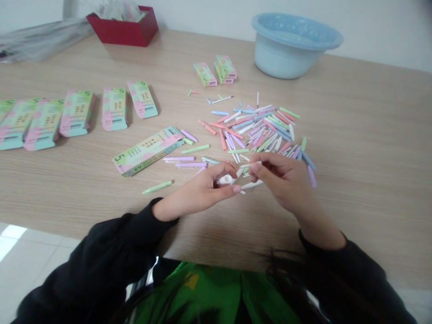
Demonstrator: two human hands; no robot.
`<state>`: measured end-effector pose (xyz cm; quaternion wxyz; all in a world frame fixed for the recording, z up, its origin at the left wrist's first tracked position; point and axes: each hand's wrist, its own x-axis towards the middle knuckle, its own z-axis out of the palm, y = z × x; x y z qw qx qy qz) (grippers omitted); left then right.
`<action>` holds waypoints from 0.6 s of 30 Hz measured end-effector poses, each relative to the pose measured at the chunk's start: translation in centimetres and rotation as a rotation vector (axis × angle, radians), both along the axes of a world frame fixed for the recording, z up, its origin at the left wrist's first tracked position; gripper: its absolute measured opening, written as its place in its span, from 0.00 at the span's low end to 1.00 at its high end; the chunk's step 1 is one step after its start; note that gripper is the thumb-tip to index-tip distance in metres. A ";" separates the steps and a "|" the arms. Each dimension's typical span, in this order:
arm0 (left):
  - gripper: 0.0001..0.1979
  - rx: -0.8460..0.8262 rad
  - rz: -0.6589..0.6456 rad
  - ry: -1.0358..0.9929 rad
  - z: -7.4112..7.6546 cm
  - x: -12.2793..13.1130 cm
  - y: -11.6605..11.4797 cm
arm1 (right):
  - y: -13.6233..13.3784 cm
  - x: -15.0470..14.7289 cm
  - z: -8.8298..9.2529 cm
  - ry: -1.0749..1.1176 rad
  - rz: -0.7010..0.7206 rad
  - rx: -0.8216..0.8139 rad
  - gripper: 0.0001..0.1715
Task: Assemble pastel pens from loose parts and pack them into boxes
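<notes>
My left hand (204,186) is curled around a white pen part (225,179), whose round open end shows between thumb and fingers. Close to its fingertips is a slim white piece (237,176). My right hand (285,177) pinches a thin white stick (250,165), which looks like a pen refill, between thumb and forefinger. The two hands are a short way apart over the near edge of a heap of pastel pen parts (256,126) in white, purple, pink, green and blue. A white pen piece (252,184) lies below the right fingertips.
A printed pen box (148,150) lies left of the heap, and several similar boxes (114,108) line the left side. More small boxes (225,67) sit farther back. A blue basin (290,49) and a red box (124,31) stand by the wall. One green pen (157,187) lies near my left sleeve.
</notes>
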<state>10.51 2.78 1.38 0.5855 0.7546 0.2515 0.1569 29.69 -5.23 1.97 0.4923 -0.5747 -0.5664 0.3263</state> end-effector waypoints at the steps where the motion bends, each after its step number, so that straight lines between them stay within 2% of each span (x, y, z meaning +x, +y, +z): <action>1: 0.09 0.011 0.002 0.003 0.1 -0.1 -0.1 | -0.3 0.1 0.6 -0.045 -0.049 0.041 0.06; 4: 0.08 0.046 -0.039 0.001 0.1 -0.3 -0.1 | -1.2 0.0 2.6 -0.258 -0.073 0.147 0.04; 8: 0.12 0.079 -0.064 0.004 -0.5 -0.3 -0.1 | -2.1 -0.7 4.2 -0.470 0.028 0.262 0.06; 13: 0.14 0.058 -0.106 0.024 -0.5 -0.2 -0.3 | -2.1 -1.2 4.5 -0.623 0.059 0.295 0.05; 18: 0.11 0.068 -0.166 -0.031 0.2 -0.8 -0.3 | -1.5 -1.1 4.8 -0.655 0.175 0.273 0.07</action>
